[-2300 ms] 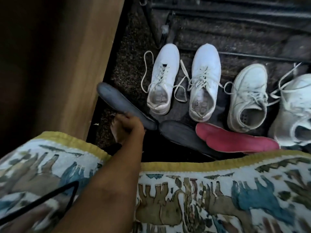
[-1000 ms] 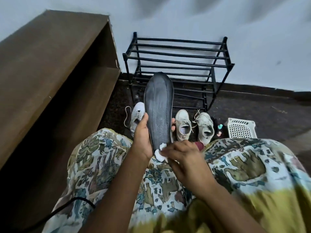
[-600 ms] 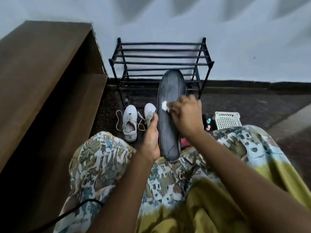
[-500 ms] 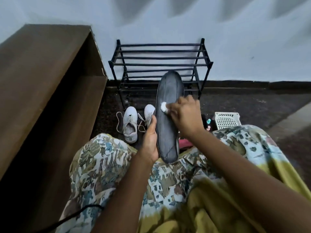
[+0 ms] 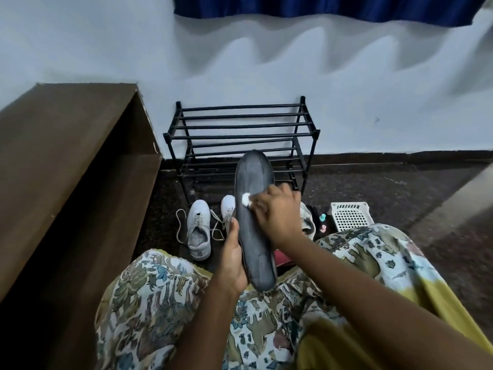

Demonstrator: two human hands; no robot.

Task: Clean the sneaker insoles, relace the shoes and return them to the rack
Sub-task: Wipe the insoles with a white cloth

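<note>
The dark insole point(image 5: 252, 231) stood nearly upright over the person's lap, heel end down by the printed fabric point(image 5: 160, 303) and toe end raised in front of the rack point(image 5: 240, 140). Its broad face was turned toward the camera, probably so that the whole surface could be seen and reached.

The left hand point(image 5: 232, 257) gripped its lower left edge. The thumb lay along the rim and the fingers were wrapped behind, which braced it against pressure from the front. The right hand point(image 5: 277, 214) pinched a small white wad point(image 5: 246, 199) in curled fingertips and pressed it onto the upper middle of the insole. The wad might have been cotton or tissue; the view was too soft to tell.

On the dark floor just beyond the knees, a white sneaker point(image 5: 198, 231) sat with its laces slack and spread. A second sneaker point(image 5: 228, 209) was half hidden behind the insole, and the heel of a third shoe point(image 5: 306, 220) showed past the right wrist. A strip of red insole point(image 5: 282, 259) lay by the lap, within reach. The rack stood bare against the wall, with a white basket point(image 5: 350, 216) to its right and a brown cabinet point(image 5: 66, 156) to its left. Wiping seemed to be under way, with relacing and shelving not yet done.
</note>
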